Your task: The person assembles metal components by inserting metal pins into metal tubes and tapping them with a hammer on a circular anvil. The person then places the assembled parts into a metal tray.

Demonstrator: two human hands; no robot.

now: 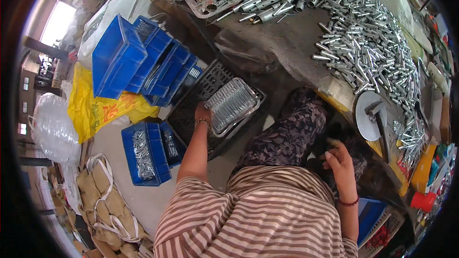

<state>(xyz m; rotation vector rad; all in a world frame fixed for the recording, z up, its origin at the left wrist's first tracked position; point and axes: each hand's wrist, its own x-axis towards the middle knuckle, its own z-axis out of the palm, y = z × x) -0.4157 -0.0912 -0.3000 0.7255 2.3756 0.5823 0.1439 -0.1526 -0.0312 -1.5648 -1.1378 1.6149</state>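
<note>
My left hand (203,113) reaches forward and is closed at the left edge of a silver metal tray (258,103). Its fingertips are partly hidden there. Rows of slim, shiny metal pieces (232,104) lie side by side in the tray. Underneath is a black plastic crate (190,123) with perforated walls. My right hand (338,158) hangs beside my right leg, below the workbench edge, its fingers loosely bent and apart with nothing visible in them.
Blue bins (114,62) are stacked at the left, and another blue bin (165,174) holds small metal parts. A large heap of metal tubes (368,43) covers the workbench (291,50) at the right, near a round metal disc (366,126). Tan sacks (103,191) lie at lower left.
</note>
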